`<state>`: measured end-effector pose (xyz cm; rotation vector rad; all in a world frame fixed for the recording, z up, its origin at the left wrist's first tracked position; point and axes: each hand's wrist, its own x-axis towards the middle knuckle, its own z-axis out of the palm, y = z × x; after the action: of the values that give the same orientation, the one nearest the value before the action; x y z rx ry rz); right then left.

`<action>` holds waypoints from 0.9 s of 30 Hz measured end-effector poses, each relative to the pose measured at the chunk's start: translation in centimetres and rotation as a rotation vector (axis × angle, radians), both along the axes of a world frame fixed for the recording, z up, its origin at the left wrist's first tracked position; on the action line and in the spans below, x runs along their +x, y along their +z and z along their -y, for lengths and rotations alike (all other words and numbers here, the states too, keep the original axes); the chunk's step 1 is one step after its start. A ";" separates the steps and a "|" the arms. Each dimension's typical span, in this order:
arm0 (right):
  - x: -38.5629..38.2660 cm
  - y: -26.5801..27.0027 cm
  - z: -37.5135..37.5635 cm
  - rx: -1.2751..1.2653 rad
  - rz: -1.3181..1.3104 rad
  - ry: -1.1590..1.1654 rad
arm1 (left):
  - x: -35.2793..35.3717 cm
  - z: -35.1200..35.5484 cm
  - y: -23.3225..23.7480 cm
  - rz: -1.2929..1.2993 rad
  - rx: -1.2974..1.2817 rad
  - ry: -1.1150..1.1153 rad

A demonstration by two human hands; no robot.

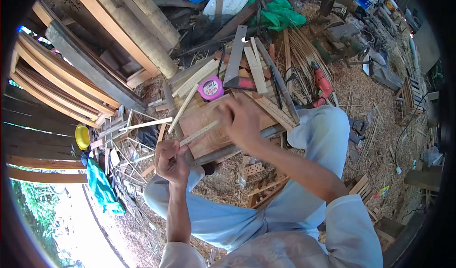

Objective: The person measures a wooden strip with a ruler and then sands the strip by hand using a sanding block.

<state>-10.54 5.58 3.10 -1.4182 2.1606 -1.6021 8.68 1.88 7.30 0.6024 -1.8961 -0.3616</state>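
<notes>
A thin pale wooden strip with small dark dots along it slants across a brown wooden board. My left hand pinches its lower left end between thumb and fingers. At the strip's upper right end is my right hand, its fingers curled and slightly blurred; what they hold is hidden. Just beyond the board lie a pink tape measure and a metal try square. Several wooden strips rest along the board's right side, beside a dark pen-like tool.
A red power drill lies on the shavings to the right, near a green metal machine. Curved wooden frames stand at the left. Scrap sticks and a yellow bowl are left of my knees.
</notes>
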 end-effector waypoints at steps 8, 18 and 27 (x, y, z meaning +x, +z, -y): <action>-1.4 -1.0 -0.3 0.047 0.078 0.021 | -0.8 -0.2 0.5 0.008 -0.006 -0.016; 0.5 2.5 -0.7 0.009 0.157 0.115 | -0.7 -0.1 1.0 0.029 -0.015 -0.016; 0.2 2.5 -0.5 0.055 0.133 0.165 | -1.0 -0.3 1.6 0.061 0.014 -0.087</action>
<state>-10.36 6.10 5.59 -1.3909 1.9450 -1.5206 7.68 2.19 8.87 0.5469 -1.9845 -0.4171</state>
